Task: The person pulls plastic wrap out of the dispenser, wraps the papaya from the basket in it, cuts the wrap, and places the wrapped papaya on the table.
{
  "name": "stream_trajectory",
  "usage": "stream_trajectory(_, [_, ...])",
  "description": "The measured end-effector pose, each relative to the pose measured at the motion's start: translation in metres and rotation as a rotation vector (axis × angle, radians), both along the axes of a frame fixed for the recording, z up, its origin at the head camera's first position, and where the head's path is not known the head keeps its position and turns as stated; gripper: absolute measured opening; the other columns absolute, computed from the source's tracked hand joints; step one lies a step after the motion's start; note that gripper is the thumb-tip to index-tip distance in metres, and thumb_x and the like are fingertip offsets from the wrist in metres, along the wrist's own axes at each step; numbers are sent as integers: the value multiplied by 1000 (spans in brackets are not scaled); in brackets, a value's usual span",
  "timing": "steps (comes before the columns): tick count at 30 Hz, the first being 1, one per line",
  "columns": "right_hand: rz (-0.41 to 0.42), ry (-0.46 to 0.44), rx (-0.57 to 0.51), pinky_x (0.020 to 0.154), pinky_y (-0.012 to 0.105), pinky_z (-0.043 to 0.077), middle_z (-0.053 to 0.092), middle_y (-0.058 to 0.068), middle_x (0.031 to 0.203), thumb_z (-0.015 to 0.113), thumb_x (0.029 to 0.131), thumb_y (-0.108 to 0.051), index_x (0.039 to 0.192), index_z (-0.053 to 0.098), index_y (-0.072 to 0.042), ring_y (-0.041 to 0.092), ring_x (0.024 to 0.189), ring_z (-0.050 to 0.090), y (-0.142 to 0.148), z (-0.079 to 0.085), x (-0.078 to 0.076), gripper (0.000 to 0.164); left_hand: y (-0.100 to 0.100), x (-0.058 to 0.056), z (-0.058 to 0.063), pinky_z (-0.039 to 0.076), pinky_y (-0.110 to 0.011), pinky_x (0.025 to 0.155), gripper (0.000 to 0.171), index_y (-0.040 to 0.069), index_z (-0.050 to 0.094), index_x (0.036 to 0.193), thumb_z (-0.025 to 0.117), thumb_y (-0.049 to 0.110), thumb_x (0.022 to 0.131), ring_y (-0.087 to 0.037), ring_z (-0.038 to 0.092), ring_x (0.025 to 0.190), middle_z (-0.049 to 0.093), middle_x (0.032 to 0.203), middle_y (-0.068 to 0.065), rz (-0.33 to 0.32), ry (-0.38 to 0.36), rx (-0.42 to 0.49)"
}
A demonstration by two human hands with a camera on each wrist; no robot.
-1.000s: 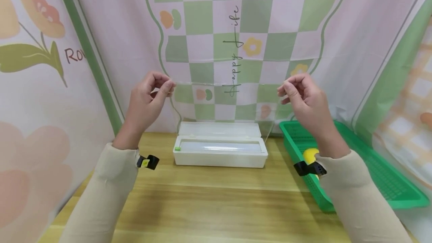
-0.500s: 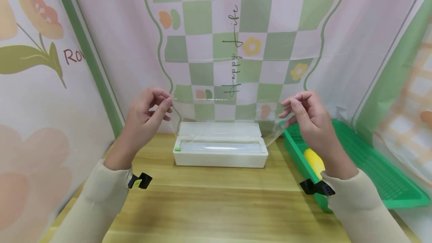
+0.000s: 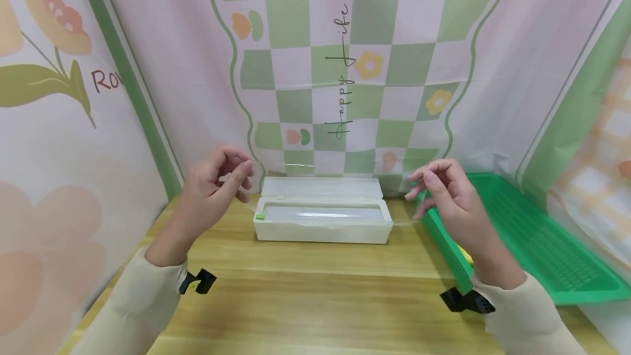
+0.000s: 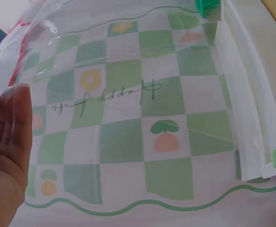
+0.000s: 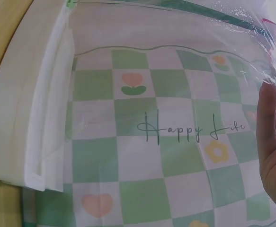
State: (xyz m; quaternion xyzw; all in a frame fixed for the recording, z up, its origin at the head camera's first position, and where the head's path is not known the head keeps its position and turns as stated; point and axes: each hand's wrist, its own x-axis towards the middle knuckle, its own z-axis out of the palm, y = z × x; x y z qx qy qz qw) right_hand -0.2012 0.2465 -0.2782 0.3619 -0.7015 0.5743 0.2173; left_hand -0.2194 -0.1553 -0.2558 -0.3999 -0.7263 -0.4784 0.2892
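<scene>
A sheet of clear plastic wrap [image 5: 232,28] stretches between my two hands, its top edge a faint shiny line in the head view. My left hand [image 3: 212,190] pinches one corner between thumb and fingers, and my right hand [image 3: 453,201] pinches the other. Below and between the hands, a white wrap dispenser box [image 3: 322,233] sits on the table with its lid [image 3: 320,188] tipped back. The film runs down from the hands to the box's front edge. A small green slider [image 3: 260,216] shows at the box's left end. Most of the film is see-through and hard to trace.
A green plastic basket [image 3: 547,273] stands on the right, partly behind my right forearm. Something yellow [image 3: 465,255] lies inside it, mostly hidden. Patterned cloth [image 3: 325,70] hangs behind the wooden table [image 3: 315,295] and at both sides.
Both hands have come down, still pinching the wrap. The film's top edge has dropped with them, and its lower part now lies across the box's front. The box and basket have not moved.
</scene>
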Motion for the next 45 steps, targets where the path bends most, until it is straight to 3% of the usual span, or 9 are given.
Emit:
stream_trajectory(8, [-22, -50, 2, 47, 31, 53, 60, 12, 110, 34, 107, 3, 111, 43, 13, 20, 82, 62, -3, -21, 1, 13, -3, 1, -27, 58, -33, 50, 7, 4, 59, 106, 57, 1, 101, -17, 62, 71, 63, 85, -4, 3, -188, -46])
stream_trajectory(15, [-41, -71, 56, 47, 32, 54, 61, 9, 106, 34, 106, 6, 111, 45, 11, 18, 80, 63, 3, -40, 5, 13, -7, 1, -47, 59, -33, 53, 9, 8, 60, 107, 57, 2, 101, -17, 63, 74, 63, 86, -5, -33, -231, -86])
stream_trajectory(22, [55, -89, 132, 55, 32, 57, 61, 10, 100, 35, 102, 15, 111, 49, 10, 17, 80, 62, 14, -62, 11, 17, -17, 3, -71, 60, -35, 61, 10, 13, 62, 106, 59, 6, 101, -17, 64, 80, 65, 91, 2, -111, -321, -191])
stream_trajectory(26, [27, -127, 200, 62, 31, 58, 62, 5, 102, 38, 102, 14, 109, 51, 6, 19, 81, 64, 17, -71, 17, 16, -22, 3, -84, 60, -35, 63, 11, 18, 65, 106, 61, 9, 101, -19, 64, 88, 66, 97, 3, -148, -372, -238])
stream_trajectory(29, [10, -174, 241, 67, 30, 59, 63, 5, 99, 40, 103, 10, 108, 52, 3, 20, 81, 64, 18, -76, 20, 15, -24, 2, -90, 59, -33, 64, 13, 21, 66, 106, 62, 10, 100, -19, 64, 92, 66, 102, 2, -158, -380, -268])
stream_trajectory(35, [58, -225, 306, 74, 31, 58, 63, 10, 94, 45, 103, 8, 106, 56, -3, 19, 84, 64, 21, -88, 24, 16, -29, 3, -97, 58, -32, 71, 14, 24, 68, 99, 64, 10, 99, -16, 65, 90, 67, 98, 6, -182, -390, -339])
stream_trajectory(41, [82, -267, 398, 71, 28, 55, 64, 5, 92, 54, 101, 2, 102, 61, -11, 17, 82, 61, 26, -101, 28, 15, -33, 3, -107, 57, -33, 80, 6, 17, 70, 98, 66, 11, 97, -13, 66, 86, 68, 92, 9, -291, -455, -460])
stream_trajectory(45, [102, -299, 463, 67, 27, 53, 64, 1, 89, 58, 100, -3, 100, 62, -15, 13, 78, 59, 28, -115, 31, 12, -34, 3, -117, 57, -34, 81, 5, 18, 72, 96, 69, 14, 96, -12, 65, 88, 68, 93, 8, -343, -488, -518])
